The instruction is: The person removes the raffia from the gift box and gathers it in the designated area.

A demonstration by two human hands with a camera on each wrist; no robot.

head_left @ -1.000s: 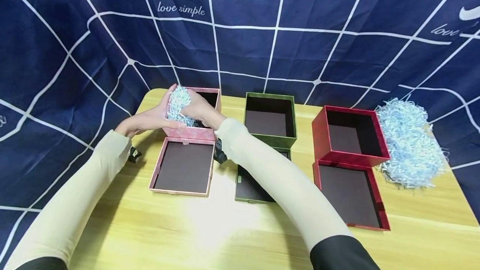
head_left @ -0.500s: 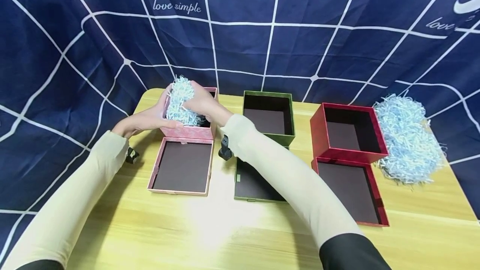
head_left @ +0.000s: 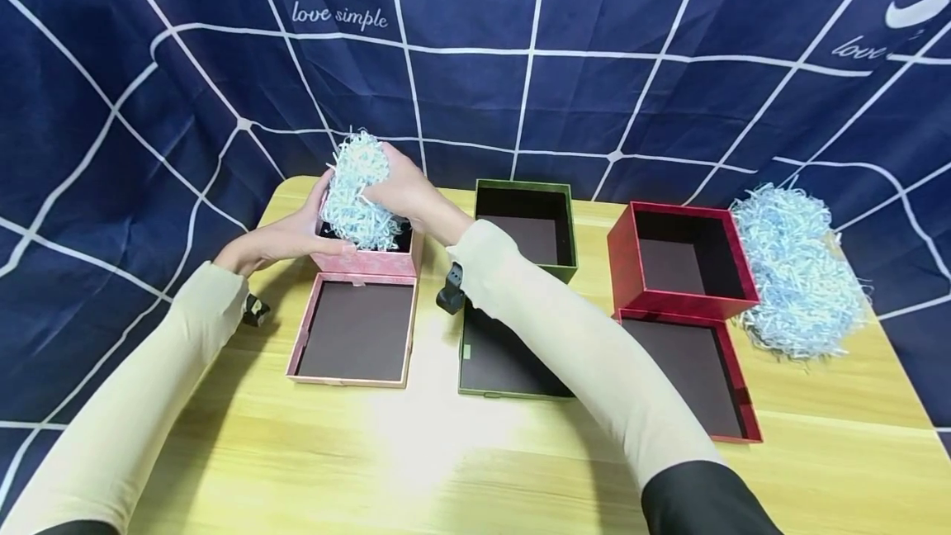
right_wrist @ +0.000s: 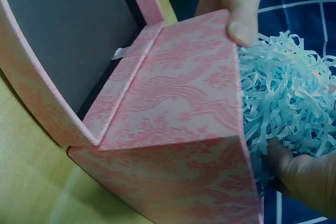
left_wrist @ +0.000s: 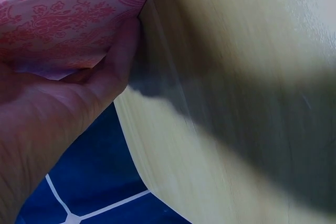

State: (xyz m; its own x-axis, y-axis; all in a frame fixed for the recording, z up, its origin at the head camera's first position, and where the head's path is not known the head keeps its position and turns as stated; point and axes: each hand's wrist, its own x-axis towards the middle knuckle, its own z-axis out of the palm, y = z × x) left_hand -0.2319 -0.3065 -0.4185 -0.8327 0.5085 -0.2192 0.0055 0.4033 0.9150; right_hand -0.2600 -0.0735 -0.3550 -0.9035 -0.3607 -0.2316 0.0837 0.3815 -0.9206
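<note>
My left hand holds the pink box at its left side, thumb over the front rim. In the left wrist view a finger lies along the patterned wall. With its thumb toward the box, my right hand grips a wad of pale blue shredded paper at the box's mouth. The wad bulges above the rim, its lower part just over or inside the opening. Paper partly covers the right fingers. The pink lid lies open in front, joined to the box.
A green box with its lid folded forward stands mid-table, partly behind the right sleeve. Farther right is a red box with an open lid. A heap of blue shredded paper sits beside it. Blue cloth hangs behind.
My right hand has risen with the shredded paper, and more of the wad shows above the pink box. My left hand has stayed on the box. The head view has shifted slightly.
</note>
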